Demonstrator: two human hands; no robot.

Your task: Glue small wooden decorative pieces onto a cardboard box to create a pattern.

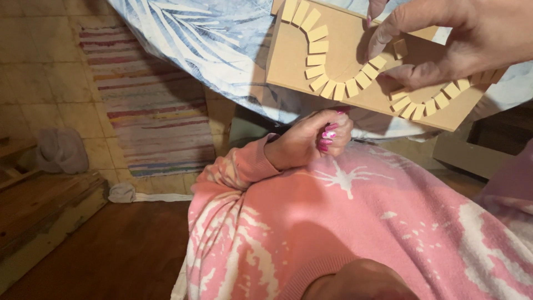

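I see a flat rectangular board (288, 61) of matt tan fibreboard or card in the upper centre and upper right of the frame. Its long axis runs from upper left down to lower right, tilted slightly clockwise, with its face turned toward the camera. On that face sits a winding row of small pale tiles (317, 59), each a short rectangle or wedge with cut edges, set side by side with narrow gaps. The row curves down from the top edge, bends through a U at centre and rises into a second arc toward the right.

The right hand (449, 41), at the upper right, rests on the board face. Its grip is pinched: thumb and forefinger close on one loose tile (400, 48) just above the second arc.

The left hand (311, 141), at centre frame, is clenched beneath the board's lower edge, fingers curled with pink-painted nails showing. I cannot tell whether it grasps anything.

Behind the board lies a pale blue cloth (205, 44) with a leaf print. A pink and white patterned sweater (361, 222) fills the lower right. A striped woven rug (150, 105) lies on the tiled floor at left.
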